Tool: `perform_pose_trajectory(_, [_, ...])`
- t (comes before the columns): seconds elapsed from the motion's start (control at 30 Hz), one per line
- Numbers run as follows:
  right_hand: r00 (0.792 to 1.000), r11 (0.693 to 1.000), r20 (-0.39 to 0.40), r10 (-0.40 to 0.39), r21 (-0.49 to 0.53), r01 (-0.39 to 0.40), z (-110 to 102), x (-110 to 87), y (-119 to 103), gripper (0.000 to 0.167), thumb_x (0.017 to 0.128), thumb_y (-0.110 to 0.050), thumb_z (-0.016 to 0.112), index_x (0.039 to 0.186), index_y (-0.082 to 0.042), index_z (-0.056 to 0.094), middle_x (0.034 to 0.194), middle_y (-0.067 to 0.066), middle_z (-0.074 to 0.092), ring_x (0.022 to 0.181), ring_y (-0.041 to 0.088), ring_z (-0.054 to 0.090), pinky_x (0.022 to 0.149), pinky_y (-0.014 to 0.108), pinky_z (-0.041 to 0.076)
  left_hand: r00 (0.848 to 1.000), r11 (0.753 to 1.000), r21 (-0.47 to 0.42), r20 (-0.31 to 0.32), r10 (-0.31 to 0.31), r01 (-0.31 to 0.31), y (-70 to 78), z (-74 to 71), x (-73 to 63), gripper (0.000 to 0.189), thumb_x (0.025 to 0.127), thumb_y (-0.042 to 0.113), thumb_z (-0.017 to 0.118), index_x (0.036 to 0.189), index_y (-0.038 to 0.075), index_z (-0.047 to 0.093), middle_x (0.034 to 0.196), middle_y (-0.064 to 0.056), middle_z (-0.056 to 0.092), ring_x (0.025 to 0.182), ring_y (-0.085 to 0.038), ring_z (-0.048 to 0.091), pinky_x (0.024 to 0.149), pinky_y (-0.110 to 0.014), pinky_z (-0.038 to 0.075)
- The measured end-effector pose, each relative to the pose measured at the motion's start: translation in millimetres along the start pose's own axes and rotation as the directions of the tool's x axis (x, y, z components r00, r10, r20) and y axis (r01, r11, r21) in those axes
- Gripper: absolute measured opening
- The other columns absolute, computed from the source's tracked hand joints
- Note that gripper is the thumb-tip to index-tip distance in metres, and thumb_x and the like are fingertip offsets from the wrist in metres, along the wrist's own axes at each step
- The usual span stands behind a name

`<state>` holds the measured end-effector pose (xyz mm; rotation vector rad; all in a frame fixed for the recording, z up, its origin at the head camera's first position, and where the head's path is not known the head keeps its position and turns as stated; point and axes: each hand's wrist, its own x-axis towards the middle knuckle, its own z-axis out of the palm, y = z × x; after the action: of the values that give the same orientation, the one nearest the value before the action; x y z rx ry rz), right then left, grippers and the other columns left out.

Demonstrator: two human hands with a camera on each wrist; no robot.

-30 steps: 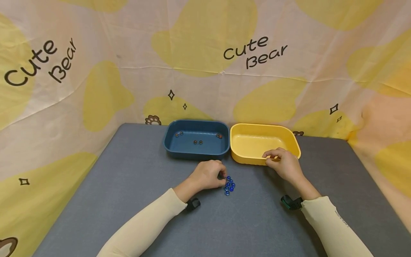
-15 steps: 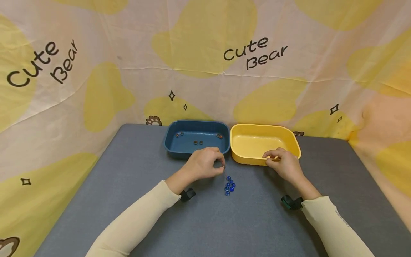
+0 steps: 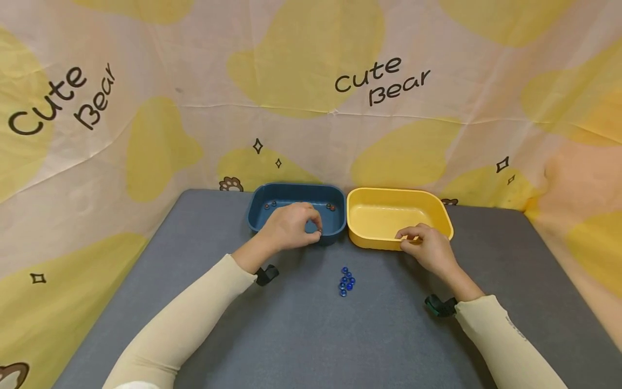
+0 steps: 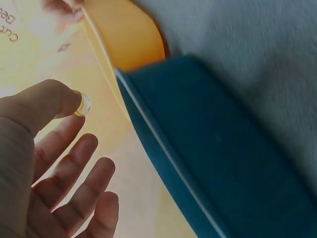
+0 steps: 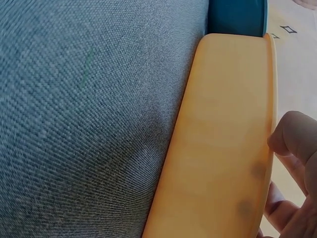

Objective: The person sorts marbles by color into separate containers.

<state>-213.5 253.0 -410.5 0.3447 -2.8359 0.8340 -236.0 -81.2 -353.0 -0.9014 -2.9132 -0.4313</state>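
Between thumb and index finger, my left hand (image 3: 289,226) pinches a small glass marble (image 4: 85,105), over the near rim of the dark blue tray (image 3: 301,192). The other left fingers are spread, loosely bent, in the left wrist view. Several brownish marbles (image 3: 332,207) lie inside the blue tray; the hand hides part of its floor. My right hand (image 3: 430,249) grips the near rim of the yellow tray (image 3: 379,216), thumb outside and fingers inside. On the table in front of the trays sits a small cluster of blue marbles (image 3: 349,287).
Both trays stand side by side at the back of the grey cloth-covered table (image 3: 311,340). Behind them hangs a patterned yellow and white cloth (image 3: 311,59). Black bands (image 3: 439,306) circle both wrists.
My left hand has lifted from beside the blue marbles and moved up and left to the blue tray with a marble. The right hand has stayed on the yellow rim.
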Motion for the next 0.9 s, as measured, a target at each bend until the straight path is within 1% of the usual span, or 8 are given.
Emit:
perform_pose_trajectory(0.17, [1.0, 1.0, -0.004, 0.001, 0.002, -0.001, -0.3, -0.2, 0.5, 0.012, 0.084, -0.013, 0.066, 0.091, -0.018, 0.074, 0.086, 0.003, 0.066, 0.081, 0.021, 0.06, 0.069, 0.032, 0.04, 1.0, 1.0, 0.005, 0.004, -0.015, 0.015, -17.4, -8.2, 5.2, 0.005, 0.083, 0.029, 0.068, 0.086, 0.029, 0.071, 0.091, 0.008, 0.061, 0.074, -0.008, 0.055, 0.059, -0.025, 0.045])
perform_pose_trajectory(0.3, [1.0, 1.0, -0.006, 0.0, 0.005, 0.0, -0.1, 0.0, 0.7, 0.012, 0.083, -0.013, 0.066, 0.09, -0.018, 0.074, 0.085, 0.003, 0.065, 0.08, 0.021, 0.06, 0.069, 0.032, 0.04, 0.999, 0.999, 0.014, 0.039, -0.038, 0.037, -32.8, -12.8, 9.1, 0.007, 0.084, 0.028, 0.067, 0.089, 0.027, 0.071, 0.094, 0.006, 0.062, 0.075, -0.01, 0.056, 0.061, -0.027, 0.047])
perform_pose_trajectory(0.4, [1.0, 1.0, -0.004, -0.001, 0.004, 0.001, 0.0, 0.1, 0.6, 0.012, 0.083, -0.013, 0.066, 0.09, -0.018, 0.074, 0.085, 0.003, 0.065, 0.079, 0.021, 0.06, 0.069, 0.032, 0.04, 0.994, 0.997, 0.027, 0.076, -0.072, 0.07, -45.0, -13.6, 12.0, 0.009, 0.084, 0.029, 0.067, 0.092, 0.026, 0.071, 0.098, 0.003, 0.064, 0.08, -0.012, 0.058, 0.066, -0.031, 0.049])
perform_pose_trajectory(0.57, [1.0, 1.0, -0.002, 0.004, 0.004, -0.004, 0.1, 0.0, 0.8, 0.011, 0.083, -0.013, 0.067, 0.09, -0.018, 0.074, 0.085, 0.002, 0.065, 0.08, 0.021, 0.06, 0.069, 0.032, 0.04, 0.984, 0.991, 0.044, 0.122, -0.133, 0.128, -64.4, -8.3, 17.0, 0.01, 0.085, 0.03, 0.067, 0.093, 0.026, 0.071, 0.106, -0.001, 0.066, 0.089, -0.016, 0.059, 0.076, -0.036, 0.051])
perform_pose_trajectory(0.77, [1.0, 1.0, -0.007, 0.002, 0.006, -0.002, -0.7, 0.2, 1.0, 0.011, 0.083, -0.013, 0.067, 0.09, -0.018, 0.074, 0.085, 0.003, 0.065, 0.08, 0.02, 0.059, 0.07, 0.032, 0.04, 0.966, 0.977, 0.044, 0.145, -0.213, 0.208, -83.6, 2.9, 25.8, 0.011, 0.086, 0.029, 0.067, 0.094, 0.024, 0.071, 0.111, 0.0, 0.065, 0.094, -0.018, 0.061, 0.079, -0.039, 0.052])
perform_pose_trajectory(0.9, [1.0, 1.0, -0.008, 0.001, 0.012, -0.001, -0.2, 0.2, 0.4, 0.012, 0.083, -0.013, 0.067, 0.09, -0.018, 0.074, 0.085, 0.002, 0.065, 0.079, 0.02, 0.059, 0.069, 0.032, 0.04, 0.957, 0.97, 0.054, 0.161, -0.241, 0.236, -93.1, 8.6, 30.8, 0.011, 0.086, 0.028, 0.067, 0.094, 0.022, 0.071, 0.11, -0.001, 0.067, 0.099, -0.019, 0.062, 0.083, -0.041, 0.052])
